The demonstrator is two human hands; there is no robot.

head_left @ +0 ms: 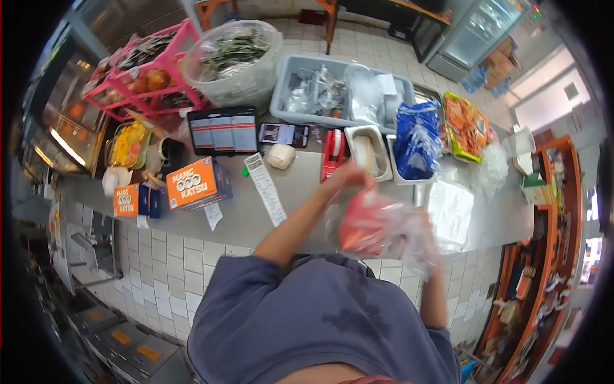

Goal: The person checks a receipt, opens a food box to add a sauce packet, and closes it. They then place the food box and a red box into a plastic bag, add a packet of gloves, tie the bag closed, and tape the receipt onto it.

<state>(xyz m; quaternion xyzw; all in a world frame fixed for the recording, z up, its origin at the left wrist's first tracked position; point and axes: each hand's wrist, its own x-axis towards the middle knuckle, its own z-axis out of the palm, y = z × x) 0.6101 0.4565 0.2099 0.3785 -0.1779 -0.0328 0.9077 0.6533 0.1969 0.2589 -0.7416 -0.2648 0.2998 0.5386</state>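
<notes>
A clear plastic bag [412, 233] with a red item [368, 221] in or behind it hangs in front of my body at the counter's near edge. My right hand [427, 238] grips the bag's right side, partly hidden by the plastic. At the upper left of the red item is my left hand [348, 178], its fingers smeared by motion. Just beyond it stands a white rectangular tub [382, 150] with pale contents. A red tape dispenser [332, 153] lies left of that tub, and a blue plastic pack [417, 141] sits to its right.
Orange boxes [190, 184], a receipt strip [265, 189], a tablet [224, 131] and a phone [283, 134] lie on the left. Behind are a grey bin [311, 118], a large clear tub [236, 96] and a pink rack [137, 93]. An orange shelf [563, 217] stands right.
</notes>
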